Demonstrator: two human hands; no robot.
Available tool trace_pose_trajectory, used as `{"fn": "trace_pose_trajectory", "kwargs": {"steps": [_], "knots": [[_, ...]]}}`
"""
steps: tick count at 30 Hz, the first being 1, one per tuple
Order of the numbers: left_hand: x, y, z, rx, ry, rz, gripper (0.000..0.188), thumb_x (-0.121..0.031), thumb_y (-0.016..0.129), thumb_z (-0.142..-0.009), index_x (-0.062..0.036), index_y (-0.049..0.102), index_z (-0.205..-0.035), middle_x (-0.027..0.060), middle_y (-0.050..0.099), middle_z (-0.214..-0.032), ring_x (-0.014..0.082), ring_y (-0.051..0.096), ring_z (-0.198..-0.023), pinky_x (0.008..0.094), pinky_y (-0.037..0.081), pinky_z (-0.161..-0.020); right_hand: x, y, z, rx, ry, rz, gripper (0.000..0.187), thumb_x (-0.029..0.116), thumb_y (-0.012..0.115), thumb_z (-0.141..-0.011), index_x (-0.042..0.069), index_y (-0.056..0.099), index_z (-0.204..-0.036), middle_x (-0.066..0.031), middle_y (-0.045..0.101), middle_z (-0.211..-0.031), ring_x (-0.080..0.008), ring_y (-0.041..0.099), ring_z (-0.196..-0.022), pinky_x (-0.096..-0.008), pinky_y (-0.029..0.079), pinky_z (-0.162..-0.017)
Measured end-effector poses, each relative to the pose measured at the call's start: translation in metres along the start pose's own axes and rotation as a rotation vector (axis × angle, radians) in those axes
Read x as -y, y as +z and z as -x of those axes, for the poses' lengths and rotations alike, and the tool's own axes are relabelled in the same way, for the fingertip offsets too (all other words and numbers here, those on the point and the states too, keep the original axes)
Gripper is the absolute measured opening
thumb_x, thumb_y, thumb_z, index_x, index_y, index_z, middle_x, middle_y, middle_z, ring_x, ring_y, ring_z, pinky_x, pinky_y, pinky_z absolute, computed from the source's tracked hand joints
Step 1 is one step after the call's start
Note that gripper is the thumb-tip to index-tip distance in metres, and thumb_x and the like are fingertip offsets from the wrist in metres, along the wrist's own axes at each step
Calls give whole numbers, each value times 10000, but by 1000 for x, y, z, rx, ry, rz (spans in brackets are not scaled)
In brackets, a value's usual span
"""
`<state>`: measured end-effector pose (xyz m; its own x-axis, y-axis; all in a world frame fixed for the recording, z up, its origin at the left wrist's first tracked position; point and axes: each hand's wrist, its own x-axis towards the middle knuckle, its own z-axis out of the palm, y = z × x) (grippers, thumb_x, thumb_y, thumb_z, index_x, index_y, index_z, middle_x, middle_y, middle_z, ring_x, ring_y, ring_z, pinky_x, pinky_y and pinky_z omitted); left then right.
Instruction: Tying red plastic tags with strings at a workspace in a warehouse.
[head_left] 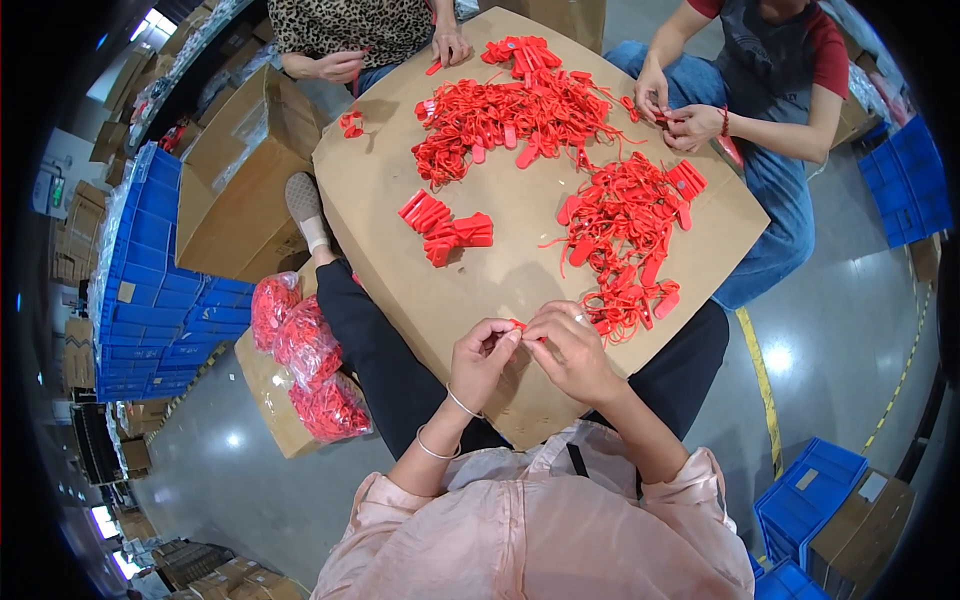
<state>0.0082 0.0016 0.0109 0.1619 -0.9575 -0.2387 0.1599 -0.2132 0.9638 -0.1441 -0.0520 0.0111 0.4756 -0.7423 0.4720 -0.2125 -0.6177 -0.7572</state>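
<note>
Near the front edge of the cardboard-topped table (380, 250), my left hand (483, 358) and my right hand (572, 358) meet at the fingertips. Both pinch a small red piece (518, 325), mostly covered by fingers. It matches the colour of the corded pieces around, but its exact kind is hidden. Just beyond my right hand lies a loose pile of red cords with flat tabs (625, 225). Farther left, neat bundles of folded red pieces (447, 230) rest on the cardboard. A larger tangled red heap (510, 115) covers the table's far part.
Across the table, one person's hands (345, 66) are at the far left, another's (690, 125) at the right, working on red pieces. Clear bags of red pieces (315, 345) sit on cardboard by my left leg. Blue crates (160, 290) and an open carton (240, 180) stand left.
</note>
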Motion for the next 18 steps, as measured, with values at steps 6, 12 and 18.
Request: {"fn": "trace_pose_trajectory", "kwargs": {"steps": [6, 12, 18], "knots": [[10, -5, -1, 82, 113, -91, 75, -14, 575, -812, -10, 572, -886, -22, 539, -835, 26, 498, -707, 170, 407, -622, -3, -2, 5, 92, 292, -248, 88, 63, 590, -783, 24, 573, -860, -99, 581, -807, -245, 549, -779, -335, 430, -716], [2, -3, 0, 170, 117, -78, 89, -2, 568, -802, -22, 568, -889, -22, 538, -784, 29, 479, -663, 170, 399, -588, -2, 3, 9, 110, 498, -416, 113, 102, 574, -815, 15, 574, -887, -85, 584, -813, -215, 553, -729, -318, 431, -722], [5, -13, -2, 170, -46, 1, 46, -47, 578, -804, -44, 569, -849, -30, 531, -653, 20, 460, -538, 158, 357, -465, -3, 1, 6, 137, 338, -302, 82, 74, 577, -793, 24, 579, -859, -71, 574, -820, -213, 526, -769, -317, 420, -728]]}}
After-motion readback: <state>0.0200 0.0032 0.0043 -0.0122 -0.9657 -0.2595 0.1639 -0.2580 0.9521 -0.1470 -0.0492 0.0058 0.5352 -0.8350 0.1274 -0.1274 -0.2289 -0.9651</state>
